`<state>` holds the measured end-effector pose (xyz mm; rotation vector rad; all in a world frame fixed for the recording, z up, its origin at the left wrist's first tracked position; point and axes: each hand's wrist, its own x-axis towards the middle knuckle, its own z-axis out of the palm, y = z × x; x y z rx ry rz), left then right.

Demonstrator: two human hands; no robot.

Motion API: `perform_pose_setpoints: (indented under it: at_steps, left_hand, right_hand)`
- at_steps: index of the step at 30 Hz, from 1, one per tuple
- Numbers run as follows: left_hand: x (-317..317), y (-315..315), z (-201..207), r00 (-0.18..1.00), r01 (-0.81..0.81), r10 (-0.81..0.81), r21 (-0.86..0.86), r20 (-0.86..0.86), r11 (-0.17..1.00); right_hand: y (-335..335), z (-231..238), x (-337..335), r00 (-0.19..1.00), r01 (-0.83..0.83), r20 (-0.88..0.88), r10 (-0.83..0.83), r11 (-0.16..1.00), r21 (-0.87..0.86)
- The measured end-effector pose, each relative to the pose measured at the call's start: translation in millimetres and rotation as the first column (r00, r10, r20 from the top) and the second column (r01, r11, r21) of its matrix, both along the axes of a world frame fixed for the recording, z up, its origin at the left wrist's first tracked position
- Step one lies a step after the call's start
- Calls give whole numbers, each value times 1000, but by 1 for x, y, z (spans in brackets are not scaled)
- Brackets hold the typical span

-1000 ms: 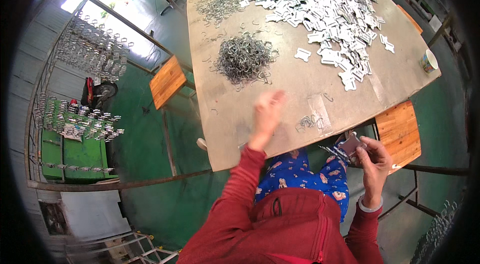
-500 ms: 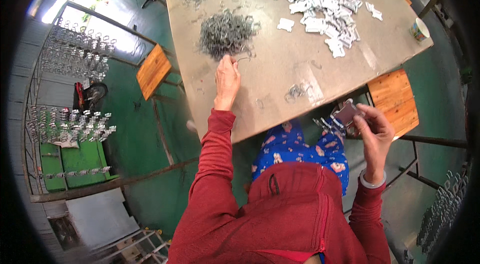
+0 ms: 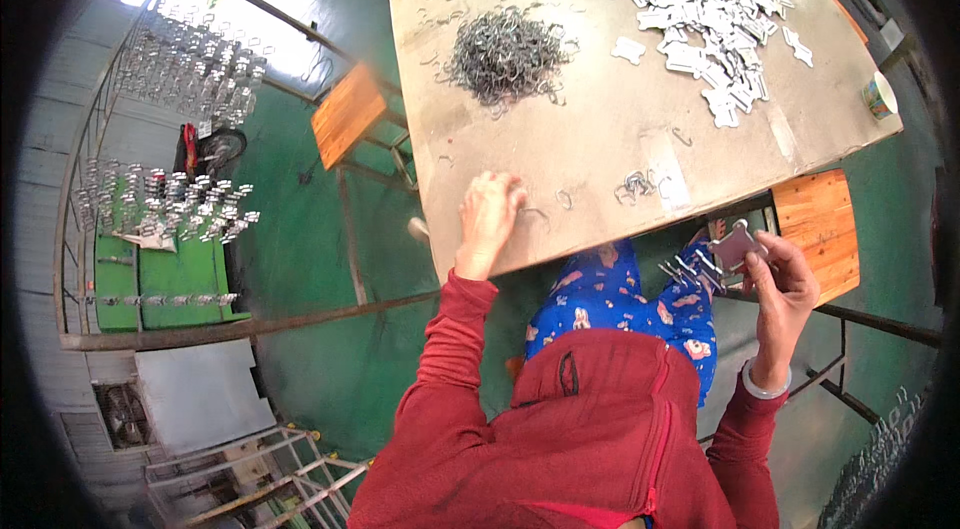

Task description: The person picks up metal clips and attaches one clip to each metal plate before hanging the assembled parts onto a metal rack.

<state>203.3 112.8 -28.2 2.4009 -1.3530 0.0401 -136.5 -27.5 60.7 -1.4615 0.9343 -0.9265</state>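
Over the near left of the table, my left hand (image 3: 488, 219) has its fingers pinched together, and a thin wire hook (image 3: 538, 213) sticks out from the fingertips. To the right, beyond the table's front edge, my right hand (image 3: 785, 284) grips a small flat metal plate (image 3: 735, 245) with notched corners between thumb and fingers. Several linked metal pieces (image 3: 692, 271) hang beside that plate, above my blue patterned trousers. A dark heap of wire hooks (image 3: 508, 57) lies on the table beyond my left hand.
A large pile of silvery plates (image 3: 690, 14) covers the table's (image 3: 600, 139) far right. A small cluster of hooks (image 3: 636, 187) lies near the front edge. A paper cup (image 3: 879, 96) stands at the right corner. Wooden stools (image 3: 818, 229) flank the table; racks of hanging parts (image 3: 185, 74) stand left.
My left hand has drawn back from the heap of hooks toward the table's near edge, bringing a hook. My right hand still holds the plate. The whole view has shifted slightly.
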Motion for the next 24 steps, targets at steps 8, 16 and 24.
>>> perform_pose_setpoints:
  at_steps: [8,16,24]
  left_hand:
    - [90,-75,-25,986,-166,169,-162,8,973]
    - [66,-85,-32,983,-64,83,-119,165,991]
    - [-96,-98,52,368,111,-449,-441,-814,890]
  right_hand:
    - [-7,4,-3,995,103,-8,-103,995,-19]
    - [-15,5,-1,997,76,27,-76,997,32]
    - [-12,-18,0,995,60,69,-65,995,75]
